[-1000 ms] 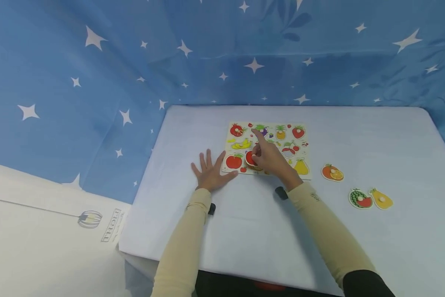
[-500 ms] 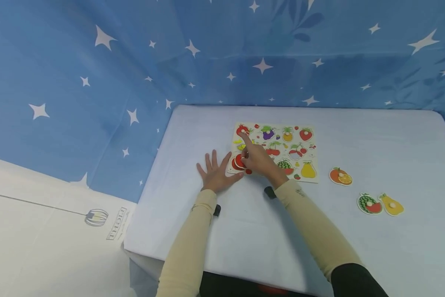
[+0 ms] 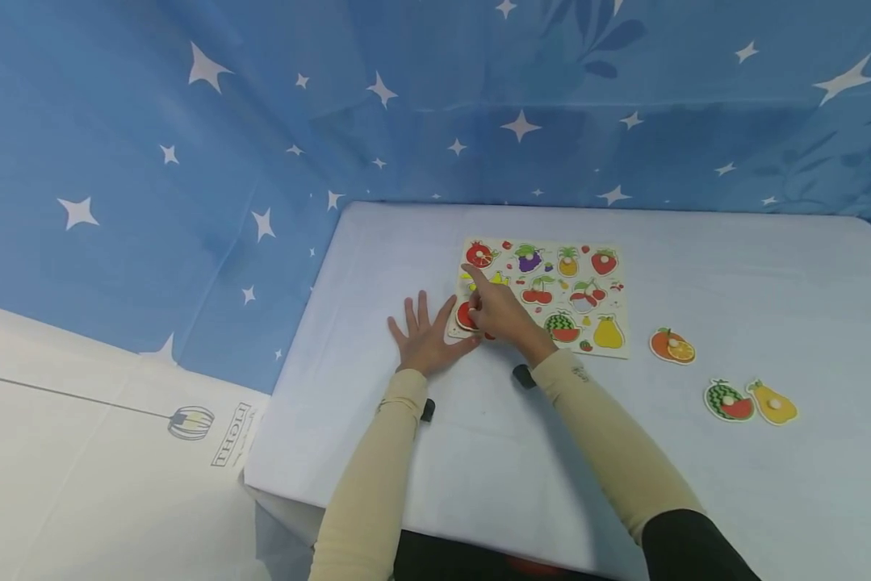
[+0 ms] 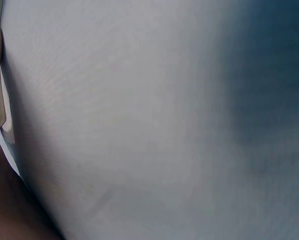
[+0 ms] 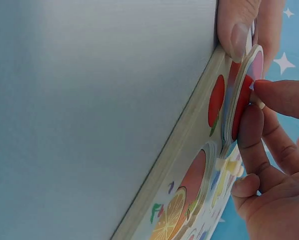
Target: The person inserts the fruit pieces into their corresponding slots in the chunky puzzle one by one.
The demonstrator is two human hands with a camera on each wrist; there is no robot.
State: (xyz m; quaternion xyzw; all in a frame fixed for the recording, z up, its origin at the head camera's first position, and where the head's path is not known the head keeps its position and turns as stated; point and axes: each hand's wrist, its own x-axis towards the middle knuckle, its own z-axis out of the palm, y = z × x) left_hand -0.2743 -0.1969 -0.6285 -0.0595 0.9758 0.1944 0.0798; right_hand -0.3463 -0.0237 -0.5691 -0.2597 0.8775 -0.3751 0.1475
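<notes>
A fruit puzzle board (image 3: 549,252) lies on the white-covered table. My right hand (image 3: 508,313) is over its lower left part with the index finger extended in the head view. In the right wrist view, thumb and fingers pinch the small knob of a red fruit puzzle piece (image 5: 243,100). That piece stands tilted at the printed apple spot, close over the board. My left hand (image 3: 424,347) rests with spread fingers at the board's left edge. Its thumb (image 5: 239,37) is at the board's edge beside the piece.
An orange piece (image 3: 672,346), a watermelon piece (image 3: 729,401) and a yellow pear-shaped piece (image 3: 772,403) lie to the right of the board. A blue star-patterned cloth (image 3: 435,97) hangs behind the table. Pale printed material (image 3: 79,452) is at the left.
My right hand has moved left across the board with the red piece, from beside the printed apple to over it. The left hand has stayed at the board's edge. The view has shifted slightly.
</notes>
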